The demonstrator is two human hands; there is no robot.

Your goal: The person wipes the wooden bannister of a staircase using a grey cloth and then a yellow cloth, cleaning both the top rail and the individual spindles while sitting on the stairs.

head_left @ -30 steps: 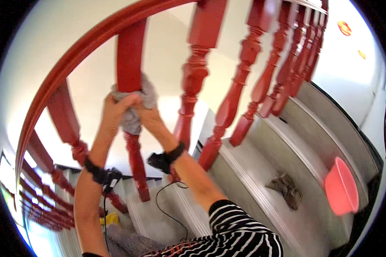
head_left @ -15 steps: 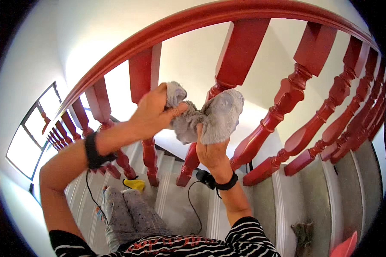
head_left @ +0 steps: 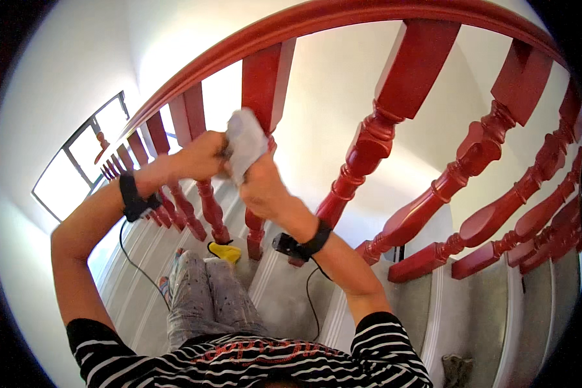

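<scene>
Both of my hands hold a light grey cloth (head_left: 244,139) in front of a dark red wooden baluster (head_left: 264,81). My left hand (head_left: 205,154) is closed at the cloth's left side. My right hand (head_left: 260,184) grips it from below, partly overlapping that baluster's turned section. Whether the cloth touches the wood I cannot tell. Each wrist carries a black strapped device with a cord.
A curved red handrail (head_left: 317,14) tops more balusters, with a window (head_left: 68,178) at left. Grey stair treads (head_left: 414,304) curve below. A yellow object (head_left: 225,251) lies near my legs, and a dark rag (head_left: 457,372) at lower right.
A second ago the cloth was wrapped round a baluster. It was then held loose and has since moved left, bunched smaller, with my hands closer together. The view has also shifted.
</scene>
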